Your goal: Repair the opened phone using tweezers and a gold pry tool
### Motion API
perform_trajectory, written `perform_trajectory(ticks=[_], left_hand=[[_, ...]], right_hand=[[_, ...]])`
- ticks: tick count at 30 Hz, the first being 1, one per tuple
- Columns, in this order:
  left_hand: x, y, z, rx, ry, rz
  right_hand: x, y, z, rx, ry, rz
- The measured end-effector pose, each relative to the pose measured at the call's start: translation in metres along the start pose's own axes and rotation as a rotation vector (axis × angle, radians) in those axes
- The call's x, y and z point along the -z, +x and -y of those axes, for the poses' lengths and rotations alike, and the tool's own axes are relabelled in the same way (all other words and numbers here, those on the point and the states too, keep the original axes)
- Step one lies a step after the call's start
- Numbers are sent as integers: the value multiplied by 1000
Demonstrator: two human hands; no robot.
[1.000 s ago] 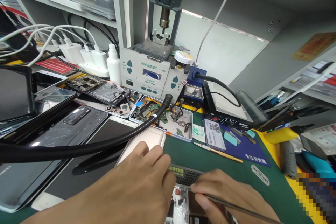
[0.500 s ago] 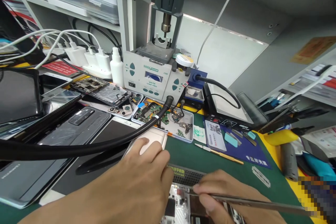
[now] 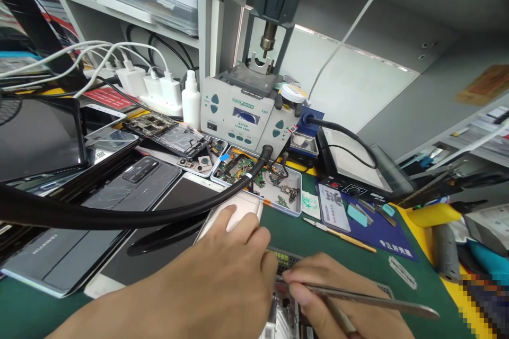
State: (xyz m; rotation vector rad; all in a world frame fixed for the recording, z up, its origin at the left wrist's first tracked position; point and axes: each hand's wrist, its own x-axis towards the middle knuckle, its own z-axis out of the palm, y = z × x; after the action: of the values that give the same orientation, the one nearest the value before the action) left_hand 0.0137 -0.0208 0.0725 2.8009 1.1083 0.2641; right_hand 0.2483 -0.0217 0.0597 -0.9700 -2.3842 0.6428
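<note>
My left hand [image 3: 214, 280] lies low in the view, fingers curled down over an opened phone board [image 3: 284, 318] that rests on a black perforated pad [image 3: 288, 260]. My right hand [image 3: 338, 296] pinches metal tweezers [image 3: 369, 302], whose long shaft runs off to the right while the tips meet the board next to my left fingertips. Most of the board is hidden under both hands.
A thick black hose [image 3: 119, 214] crosses from the left to the hot-air station [image 3: 244, 116]. Phones and back covers [image 3: 131, 185] pile at left. A metal tray of small parts [image 3: 274, 185], a heating plate [image 3: 358, 161], a blue mat [image 3: 377, 228] and a green mat [image 3: 350, 259] lie behind.
The view has shifted, so everything sits further right and higher. My hands have drawn closer together, and the tweezers' tips now reach my left fingertips.
</note>
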Motion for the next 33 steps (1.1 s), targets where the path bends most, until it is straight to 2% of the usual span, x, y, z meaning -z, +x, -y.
perform_trajectory(ticks=[9, 14, 16, 19, 21, 23, 28, 33], left_hand=[[7, 8, -2, 1, 12, 234], [11, 6, 2, -8, -27, 332], [10, 1, 5, 4, -67, 301], [6, -6, 9, -1, -144, 143], [5, -8, 10, 6, -192, 81], [8, -7, 10, 24, -220, 102], [20, -3, 8, 59, -225, 246], [21, -2, 7, 61, -232, 236]], right_hand=[[-2, 6, 9, 8, -42, -32], [-5, 11, 18, -12, -73, -95], [-7, 12, 18, -20, -87, -105], [-10, 11, 16, -1, -106, -124], [-11, 10, 14, 11, -116, -139], [-11, 10, 13, 27, -113, -156], [-8, 9, 12, 58, -112, -194], [-8, 11, 14, 51, -72, -168]])
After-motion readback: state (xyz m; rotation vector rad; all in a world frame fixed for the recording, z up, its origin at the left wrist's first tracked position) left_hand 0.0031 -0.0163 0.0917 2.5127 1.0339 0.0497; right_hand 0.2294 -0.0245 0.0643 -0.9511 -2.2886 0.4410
